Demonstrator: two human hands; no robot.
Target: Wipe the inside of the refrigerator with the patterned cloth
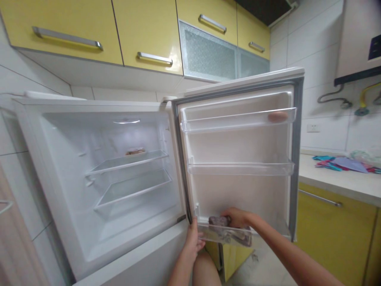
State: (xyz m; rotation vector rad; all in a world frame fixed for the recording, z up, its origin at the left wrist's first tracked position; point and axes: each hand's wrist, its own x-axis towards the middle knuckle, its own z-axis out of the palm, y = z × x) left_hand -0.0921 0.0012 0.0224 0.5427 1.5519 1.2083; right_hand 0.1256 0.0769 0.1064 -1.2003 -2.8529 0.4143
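Observation:
My right hand [236, 217] reaches down into the clear bottom door bin [214, 233] of an open fridge. Its fingers are closed on a bunched purplish-brown cloth [218, 221], part of which shows blurred through the bin's front wall. My left hand [195, 240] grips the left end of that same bin, with one digit up along the corner and the other fingers beneath it. The white fridge door [238, 147] stands swung out to the right of the cabinet.
An egg-like brown object [278, 116] lies in the top door bin; a middle bin [241, 169] sits below. Inside the fridge, a small package [135, 151] rests on the upper glass shelf [127, 162]. Colourful cloths [342, 163] lie on the right counter [327, 180]. Yellow cabinets [149, 31] hang above.

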